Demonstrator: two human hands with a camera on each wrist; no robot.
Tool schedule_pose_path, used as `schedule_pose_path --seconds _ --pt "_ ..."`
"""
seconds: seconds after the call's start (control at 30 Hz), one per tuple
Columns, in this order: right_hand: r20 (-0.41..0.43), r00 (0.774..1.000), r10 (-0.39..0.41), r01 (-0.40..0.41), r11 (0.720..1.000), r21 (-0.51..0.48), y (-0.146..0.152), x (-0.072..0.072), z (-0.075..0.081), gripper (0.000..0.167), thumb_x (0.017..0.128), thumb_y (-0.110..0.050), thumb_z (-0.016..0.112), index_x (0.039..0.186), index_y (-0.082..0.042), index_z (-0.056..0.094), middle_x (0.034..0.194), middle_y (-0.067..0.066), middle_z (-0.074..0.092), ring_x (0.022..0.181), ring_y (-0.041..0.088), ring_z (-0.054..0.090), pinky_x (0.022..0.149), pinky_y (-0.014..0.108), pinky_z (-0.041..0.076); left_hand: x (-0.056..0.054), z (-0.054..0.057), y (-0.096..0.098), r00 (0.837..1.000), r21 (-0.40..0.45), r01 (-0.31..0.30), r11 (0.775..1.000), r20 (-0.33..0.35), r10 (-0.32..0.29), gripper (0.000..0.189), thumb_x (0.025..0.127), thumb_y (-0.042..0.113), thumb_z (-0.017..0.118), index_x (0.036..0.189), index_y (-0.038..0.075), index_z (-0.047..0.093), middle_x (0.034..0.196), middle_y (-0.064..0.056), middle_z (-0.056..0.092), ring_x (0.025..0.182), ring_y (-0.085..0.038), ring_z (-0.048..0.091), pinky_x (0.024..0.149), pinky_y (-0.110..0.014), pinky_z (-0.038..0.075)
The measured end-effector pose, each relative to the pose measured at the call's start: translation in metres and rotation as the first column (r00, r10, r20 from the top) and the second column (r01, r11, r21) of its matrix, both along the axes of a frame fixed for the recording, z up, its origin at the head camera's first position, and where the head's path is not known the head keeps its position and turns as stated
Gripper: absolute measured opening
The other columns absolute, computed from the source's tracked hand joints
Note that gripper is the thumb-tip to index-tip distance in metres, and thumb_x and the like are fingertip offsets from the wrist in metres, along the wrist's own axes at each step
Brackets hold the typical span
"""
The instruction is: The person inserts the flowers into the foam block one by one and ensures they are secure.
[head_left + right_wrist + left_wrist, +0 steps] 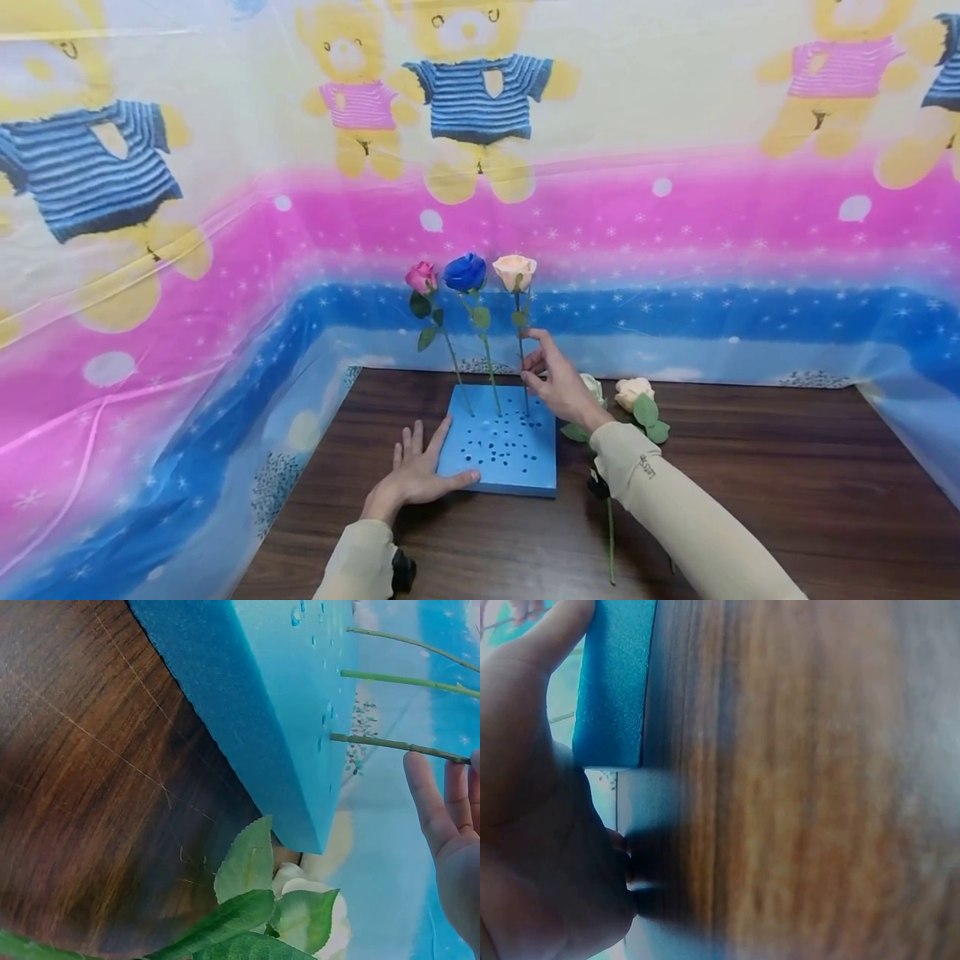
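A light-blue foam block [468, 421] full of small holes lies on the table. Three roses stand in its far part: a pink rose [422, 277] leaning left, a blue rose [465, 272] and a peach rose [514, 272]. My right hand [561, 385] pinches the stem of the peach rose partway up; in the right wrist view the thumb [421, 787] meets that stem above the block. My left hand [412, 479] rests at the block's left side, fingers spread and thumb over the near corner. The left wrist view shows the thumb along the block's edge [615, 712].
To the right of the block, partly under my right forearm, lie a whitish rose [592, 387] and a cream rose [634, 393] with green leaves. A loose stem [611, 542] reaches toward the near side of the dark wooden table [750, 467]. A printed bear curtain [675, 225] hangs behind.
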State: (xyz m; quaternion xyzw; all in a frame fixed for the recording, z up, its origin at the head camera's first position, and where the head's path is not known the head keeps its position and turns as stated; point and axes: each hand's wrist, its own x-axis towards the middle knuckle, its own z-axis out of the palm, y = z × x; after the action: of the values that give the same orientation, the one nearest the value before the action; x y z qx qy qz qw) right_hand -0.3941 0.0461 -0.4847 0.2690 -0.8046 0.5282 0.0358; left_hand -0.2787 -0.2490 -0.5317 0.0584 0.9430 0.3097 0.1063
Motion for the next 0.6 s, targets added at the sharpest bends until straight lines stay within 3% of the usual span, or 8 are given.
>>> schedule_pose_path --seconds 0.23,0.4,0.6 --pt "0.053 0.999 0.007 -0.006 1.0 -0.006 0.0 0.0 -0.005 0.053 0.115 -0.007 0.06 0.159 -0.034 0.049 0.115 0.014 0.066 0.102 0.038 0.073 0.086 0.058 0.067 -0.001 -0.001 0.001 1.0 -0.01 -0.004 1.0 0.0 0.004 0.12 0.092 0.075 0.076 0.182 0.027 0.013 0.182 -0.035 -0.004 0.168 -0.057 -0.009 0.133 -0.075 0.0" --pt "0.099 0.995 -0.002 0.003 1.0 -0.013 0.003 0.002 -0.008 0.049 0.115 -0.011 0.064 0.16 -0.024 0.052 0.118 0.013 0.072 0.104 0.039 0.075 0.086 0.054 0.067 0.0 -0.001 0.001 1.0 -0.006 -0.005 1.0 0.006 0.005 0.12 0.092 0.075 0.077 0.182 0.026 0.013 0.182 -0.035 -0.004 0.168 -0.057 -0.01 0.133 -0.075 -0.001" --pt "0.153 0.988 0.028 -0.021 0.999 -0.049 0.011 0.006 -0.011 0.061 0.11 -0.012 0.073 0.165 -0.017 0.048 0.131 0.017 0.072 0.114 0.035 0.075 0.089 0.047 0.068 -0.001 0.0 0.0 1.0 0.0 0.004 1.0 0.007 -0.004 0.12 0.093 0.075 0.076 0.182 0.026 0.013 0.182 -0.036 -0.005 0.168 -0.057 -0.011 0.133 -0.075 -0.001"
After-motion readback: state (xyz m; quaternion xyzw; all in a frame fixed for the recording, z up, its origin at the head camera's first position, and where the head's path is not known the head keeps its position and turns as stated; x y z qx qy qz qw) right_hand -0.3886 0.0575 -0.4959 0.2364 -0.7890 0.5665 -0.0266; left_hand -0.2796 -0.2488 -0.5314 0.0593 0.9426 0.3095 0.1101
